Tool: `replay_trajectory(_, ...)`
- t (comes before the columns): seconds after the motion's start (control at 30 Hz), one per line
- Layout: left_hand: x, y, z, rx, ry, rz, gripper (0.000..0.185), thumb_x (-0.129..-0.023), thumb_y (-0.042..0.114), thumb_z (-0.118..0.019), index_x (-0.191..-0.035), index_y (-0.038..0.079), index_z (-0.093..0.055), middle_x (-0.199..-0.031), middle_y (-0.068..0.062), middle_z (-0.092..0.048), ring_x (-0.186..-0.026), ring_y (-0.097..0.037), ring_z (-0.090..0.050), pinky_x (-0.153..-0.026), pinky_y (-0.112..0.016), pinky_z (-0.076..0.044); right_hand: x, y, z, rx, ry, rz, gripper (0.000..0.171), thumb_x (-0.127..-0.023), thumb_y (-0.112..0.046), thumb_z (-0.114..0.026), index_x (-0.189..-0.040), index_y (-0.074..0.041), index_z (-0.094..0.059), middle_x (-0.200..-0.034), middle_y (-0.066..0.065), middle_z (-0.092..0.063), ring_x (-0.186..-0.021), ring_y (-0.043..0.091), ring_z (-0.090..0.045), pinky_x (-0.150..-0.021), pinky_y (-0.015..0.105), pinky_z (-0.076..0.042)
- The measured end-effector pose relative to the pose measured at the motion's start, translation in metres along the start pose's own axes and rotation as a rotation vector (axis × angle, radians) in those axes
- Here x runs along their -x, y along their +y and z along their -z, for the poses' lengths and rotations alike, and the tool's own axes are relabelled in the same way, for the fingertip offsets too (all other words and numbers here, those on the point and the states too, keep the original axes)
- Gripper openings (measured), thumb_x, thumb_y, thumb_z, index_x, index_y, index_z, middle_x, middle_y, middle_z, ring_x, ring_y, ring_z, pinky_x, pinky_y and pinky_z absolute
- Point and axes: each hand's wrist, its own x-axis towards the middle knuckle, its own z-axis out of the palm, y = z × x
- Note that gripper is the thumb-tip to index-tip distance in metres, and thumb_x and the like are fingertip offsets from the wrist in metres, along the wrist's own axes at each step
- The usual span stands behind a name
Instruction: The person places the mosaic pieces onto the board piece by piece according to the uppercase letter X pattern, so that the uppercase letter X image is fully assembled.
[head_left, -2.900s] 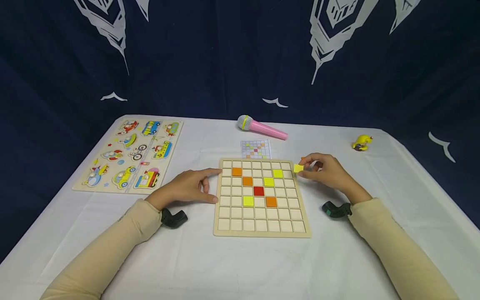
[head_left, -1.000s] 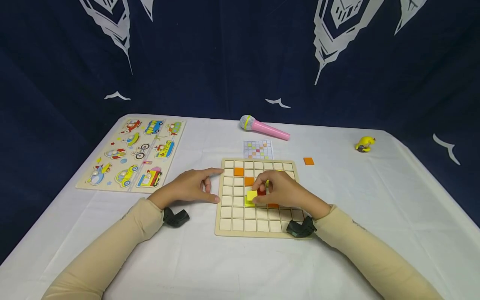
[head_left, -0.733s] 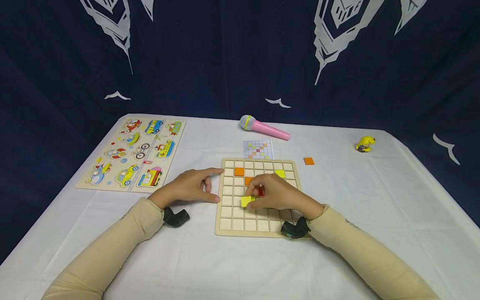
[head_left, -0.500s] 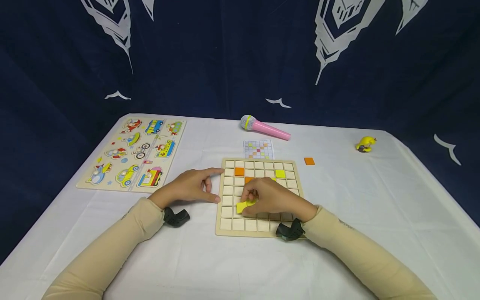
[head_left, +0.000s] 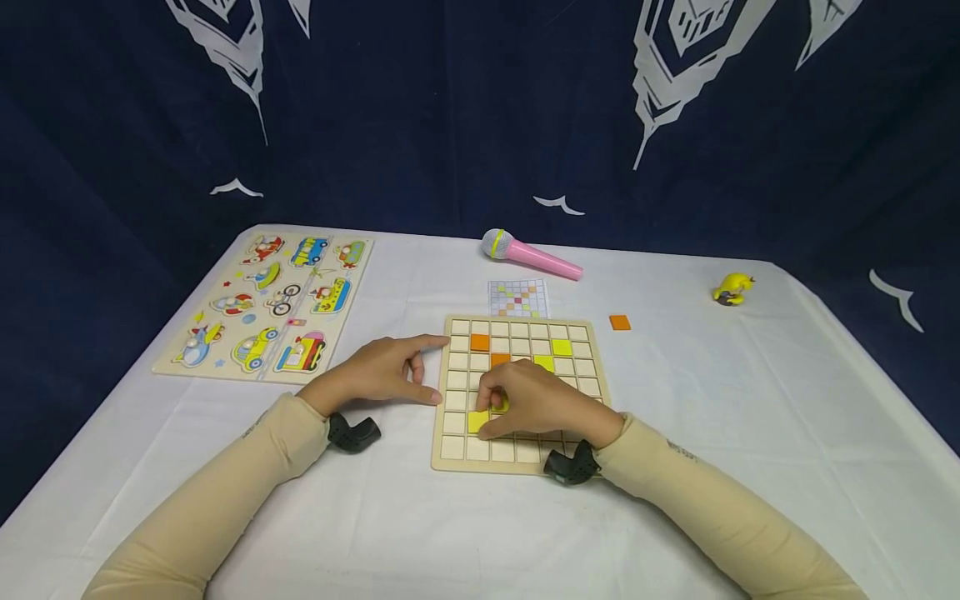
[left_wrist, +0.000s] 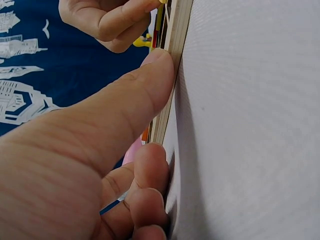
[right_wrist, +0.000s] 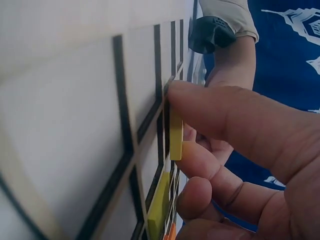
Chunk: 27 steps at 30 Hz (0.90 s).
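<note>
Yellow tile (head_left: 477, 421) lay in a cell near the left edge of the grid board (head_left: 450, 457), second row from the front, tilted and not quite seated per the right wrist view (right_wrist: 175, 135). Right hand (head_left: 528, 402) was directly on it: grip pinched the tile's edges between thumb and forefinger, tile just ahead of the fingertips toward the board's left. Left hand (head_left: 375, 377) rested flat on the table, thumb (left_wrist: 135, 95) and forefinger pressed straight against the board's left edge. Loose orange tile (head_left: 619, 322) lay off the board's far right corner. Pattern card (head_left: 517, 297) beyond the far edge; pink microphone (head_left: 531, 254) farther back.
</note>
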Motion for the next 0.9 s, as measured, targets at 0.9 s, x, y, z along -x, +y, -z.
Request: replay_trajectory(0.9, -0.001, -0.001, -0.001, 0.005, 0.003, -0.004, 0.089, -0.087, 0.034, -0.093, -0.161, 0.008, -0.050, -0.084, 0.004, -0.064, -0.065, -0.015, -0.054, -0.065, -0.030, -0.041, 0.019, 0.040, 0.036, -0.374, -0.062, 0.094, 0.028, -0.094, -0.004, -0.081, -0.120, 0.005, -0.075, -0.079, -0.002, -0.055, -0.066, 0.009, -0.043, -0.065, 0.022, -0.036)
